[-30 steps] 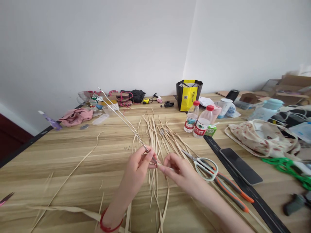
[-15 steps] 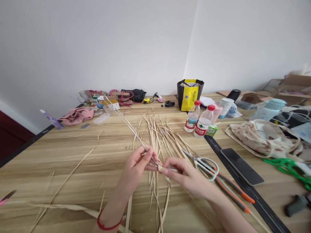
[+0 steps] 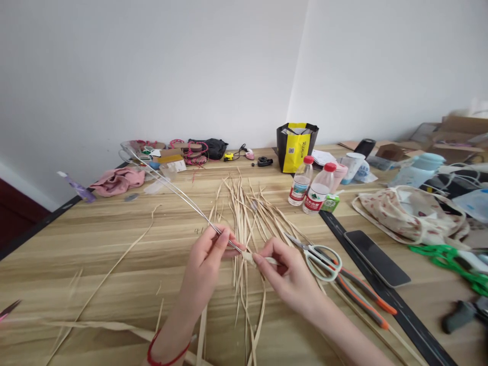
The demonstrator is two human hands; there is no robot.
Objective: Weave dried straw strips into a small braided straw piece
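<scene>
The right hand (image 3: 287,268) pinches a strip (image 3: 248,257) between thumb and fingers, forearm slanting in from the right. Just beside it, the left hand (image 3: 208,252), thumb uppermost, is clamped on the wires (image 3: 199,211) near their lower end, the strip at their tip. Beyond, strands (image 3: 239,208) fan across the table (image 3: 102,229).

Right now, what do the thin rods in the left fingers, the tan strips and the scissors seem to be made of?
Thin rods: probably metal, polished, judging by their silvery glint.
Tan strips: likely dried plant fibre, matt, from the straw colour and uneven curls; exact kind unclear.
Scissors: grey blades, apparently steel; pale handles look like smooth plastic, from their even, moulded curves.
</scene>
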